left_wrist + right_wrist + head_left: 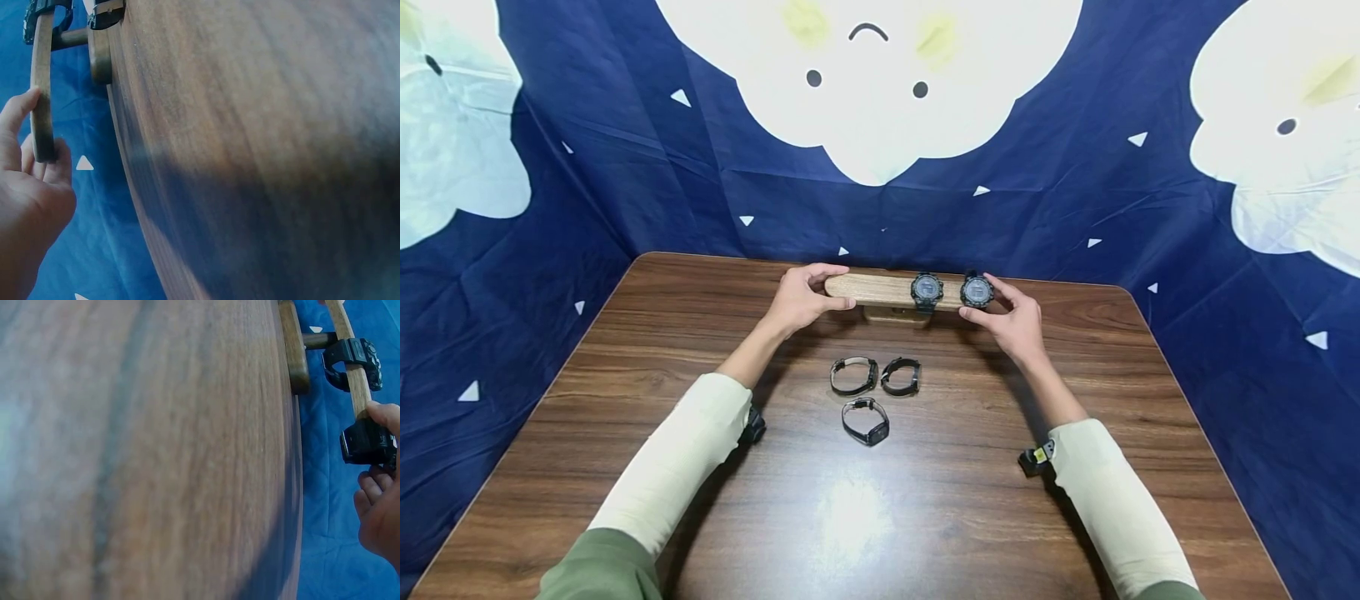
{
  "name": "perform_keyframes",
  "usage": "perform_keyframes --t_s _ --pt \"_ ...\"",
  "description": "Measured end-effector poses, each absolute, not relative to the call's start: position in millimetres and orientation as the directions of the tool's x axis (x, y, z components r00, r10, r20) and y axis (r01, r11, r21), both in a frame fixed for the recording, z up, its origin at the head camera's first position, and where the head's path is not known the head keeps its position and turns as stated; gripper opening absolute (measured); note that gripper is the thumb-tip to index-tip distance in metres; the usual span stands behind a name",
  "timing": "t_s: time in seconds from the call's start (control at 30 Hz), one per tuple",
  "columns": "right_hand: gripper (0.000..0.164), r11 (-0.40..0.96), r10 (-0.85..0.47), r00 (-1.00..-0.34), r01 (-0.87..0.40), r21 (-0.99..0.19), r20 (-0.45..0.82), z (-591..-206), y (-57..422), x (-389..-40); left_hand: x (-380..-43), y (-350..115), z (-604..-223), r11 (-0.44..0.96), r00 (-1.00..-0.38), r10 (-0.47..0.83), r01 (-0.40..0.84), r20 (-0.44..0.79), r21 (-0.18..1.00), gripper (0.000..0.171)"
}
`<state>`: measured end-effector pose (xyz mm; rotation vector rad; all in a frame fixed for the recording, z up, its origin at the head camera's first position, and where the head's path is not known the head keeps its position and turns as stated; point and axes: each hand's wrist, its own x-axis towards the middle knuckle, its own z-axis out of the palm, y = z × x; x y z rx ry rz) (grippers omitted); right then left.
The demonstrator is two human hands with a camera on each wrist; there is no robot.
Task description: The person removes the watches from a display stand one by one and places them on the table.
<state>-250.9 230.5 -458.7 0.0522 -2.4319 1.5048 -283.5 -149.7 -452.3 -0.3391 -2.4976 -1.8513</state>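
Note:
A wooden watch stand (876, 289), a flat bar on a post and base, stands near the table's far edge. My left hand (801, 298) grips the bar's left end between thumb and fingers, seen also in the left wrist view as a hand (37, 181). Around the bar's middle-right sits one black digital watch (927, 288). A second digital watch (977, 292) is around the right end, where my right hand (1013, 321) holds it with the thumb in front and fingers behind. In the right wrist view that watch (365, 442) partly hides the bar's end.
Three more watches lie on the table in front of the stand: a left one (853, 377), a right one (901, 377) and a nearer one (866, 422). The brown wooden table (970, 517) meets a dark blue cloth (625, 150) with white clouds behind it.

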Motion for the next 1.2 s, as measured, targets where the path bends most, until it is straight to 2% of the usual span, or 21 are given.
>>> perform_keyframes --t_s 0.87,1.2 --pt "0.076 0.487 0.169 -0.966 -0.090 -0.869 0.195 -454.0 245.4 -238.9 -282.5 -148.6 -451.0 0.271 -0.978 0.161 0.169 0.129 0.948 0.062" --pt "0.081 0.323 0.144 -0.984 -0.058 -0.944 0.110 -452.2 250.4 -235.9 -283.3 -148.8 -451.3 0.266 -0.977 0.162 0.176 0.136 0.948 0.061"
